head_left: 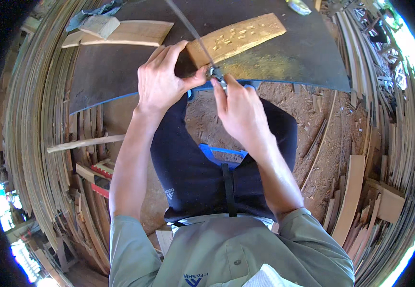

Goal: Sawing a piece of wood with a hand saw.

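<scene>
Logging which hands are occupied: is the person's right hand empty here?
No, the right hand has its fingers around the near end of a long thin tool.

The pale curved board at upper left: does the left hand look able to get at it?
Probably yes: the left hand is near the curved board's right end, with nothing seen between them, though it seems busy at the golden wood piece.

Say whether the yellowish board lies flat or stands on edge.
Flat: the yellowish board shows its broad face upward on the dark table, with only a narrow side visible.
</scene>
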`<state>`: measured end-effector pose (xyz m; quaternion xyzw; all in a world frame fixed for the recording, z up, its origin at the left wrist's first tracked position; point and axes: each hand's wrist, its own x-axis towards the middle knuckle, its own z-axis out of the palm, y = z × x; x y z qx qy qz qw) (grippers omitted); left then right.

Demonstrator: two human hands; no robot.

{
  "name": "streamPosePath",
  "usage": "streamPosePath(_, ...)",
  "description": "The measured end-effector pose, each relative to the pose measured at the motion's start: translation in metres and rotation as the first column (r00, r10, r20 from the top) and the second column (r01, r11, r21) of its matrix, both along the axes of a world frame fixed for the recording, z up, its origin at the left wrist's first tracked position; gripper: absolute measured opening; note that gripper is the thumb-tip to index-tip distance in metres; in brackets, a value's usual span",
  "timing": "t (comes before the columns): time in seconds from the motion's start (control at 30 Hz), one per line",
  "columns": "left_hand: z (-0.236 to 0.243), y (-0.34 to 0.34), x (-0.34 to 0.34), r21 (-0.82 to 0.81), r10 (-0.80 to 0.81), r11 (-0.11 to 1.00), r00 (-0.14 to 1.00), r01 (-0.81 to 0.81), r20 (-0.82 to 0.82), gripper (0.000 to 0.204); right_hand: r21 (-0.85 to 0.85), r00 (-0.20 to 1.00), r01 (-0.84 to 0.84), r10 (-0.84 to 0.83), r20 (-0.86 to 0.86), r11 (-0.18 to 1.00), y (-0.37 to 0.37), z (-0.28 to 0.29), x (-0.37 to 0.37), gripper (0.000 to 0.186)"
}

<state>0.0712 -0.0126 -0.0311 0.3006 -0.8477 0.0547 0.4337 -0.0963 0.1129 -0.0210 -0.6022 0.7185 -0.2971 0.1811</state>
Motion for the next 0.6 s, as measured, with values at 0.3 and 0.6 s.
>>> streamPosePath(0.3,0.007,0.010,0.004,0.122,-0.023,0.992,1.000,0.023,-0.007,0.057,-0.063,0.998,-0.029,0.032,0.049,0.998,0.002,0.003,0.002,0.034)
streamPosePath(0.6,0.008,0.014,0.009,0.015,0.049,0.999,0.995,-0.050,0.092,0.057,-0.124,0.998,-0.061,0.064,0.021,0.990,0.001,-0.008,0.005,0.030)
